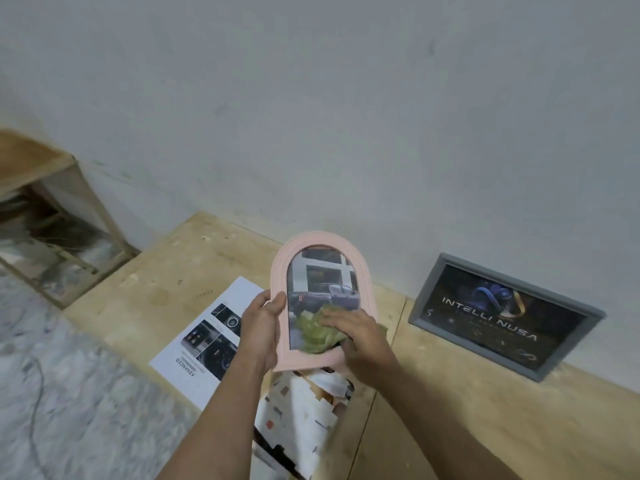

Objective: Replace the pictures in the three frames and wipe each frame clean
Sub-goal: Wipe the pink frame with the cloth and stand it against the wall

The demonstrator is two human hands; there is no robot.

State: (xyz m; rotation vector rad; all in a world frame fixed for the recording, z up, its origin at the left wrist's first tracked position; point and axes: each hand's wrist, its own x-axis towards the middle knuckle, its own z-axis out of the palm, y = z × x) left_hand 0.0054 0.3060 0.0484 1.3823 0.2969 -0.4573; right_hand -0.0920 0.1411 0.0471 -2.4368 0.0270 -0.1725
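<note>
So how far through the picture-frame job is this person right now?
Looks done: the grey frame leans against the wall with a picture in it, though I cannot tell whether it was wiped. In hand: the left hand holds the pink arched frame, which shows a car picture, while the right hand presses a green cloth on its front. Left: a third frame is not visible.

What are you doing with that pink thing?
A person is cleaning a picture frame. The left hand holds the pink arched frame up by its edge, and the right hand presses a green cloth on the lower part of its glass, over a picture of a truck. A grey frame leans against the wall, and printed sheets lie on the wooden floor.
</note>
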